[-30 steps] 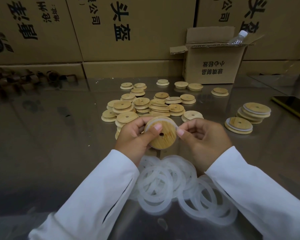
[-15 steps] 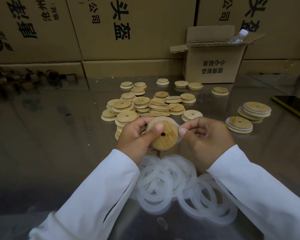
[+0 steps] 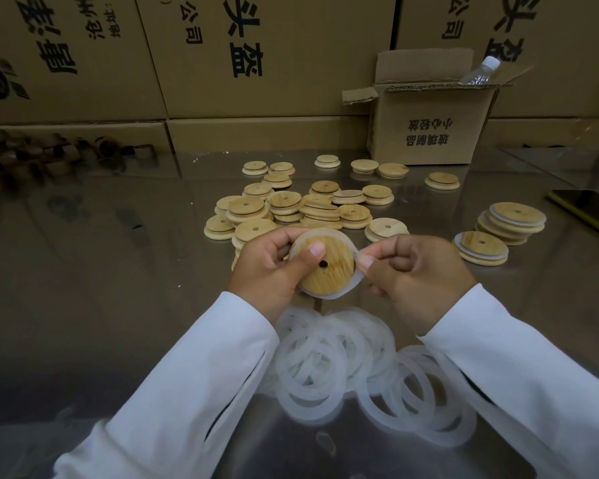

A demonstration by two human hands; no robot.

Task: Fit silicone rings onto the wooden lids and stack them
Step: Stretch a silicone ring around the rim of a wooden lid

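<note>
Your left hand [image 3: 270,267] grips the lid [image 3: 325,271] above the tabletop [image 3: 118,288], thumb pressed on its face, between the loose lids [image 3: 284,202] and the ring pile [image 3: 312,368]. Your right hand [image 3: 415,271] pinches the ring [image 3: 327,296] at the lid's right rim. If that pinch slips, the stretched ring could spring off or seat twisted. The lid is round and has no long axis. Its face tilts up toward you.

On my feed the left hand [image 3: 267,267] and the right hand [image 3: 415,274] are both bare, nails cut short. Behind each wrist starts a long white sleeve of plain smooth cloth, loose on the forearm. The left sleeve [image 3: 187,382] shows long dark folds along its inner side; the right sleeve [image 3: 519,368] creases likewise
</note>
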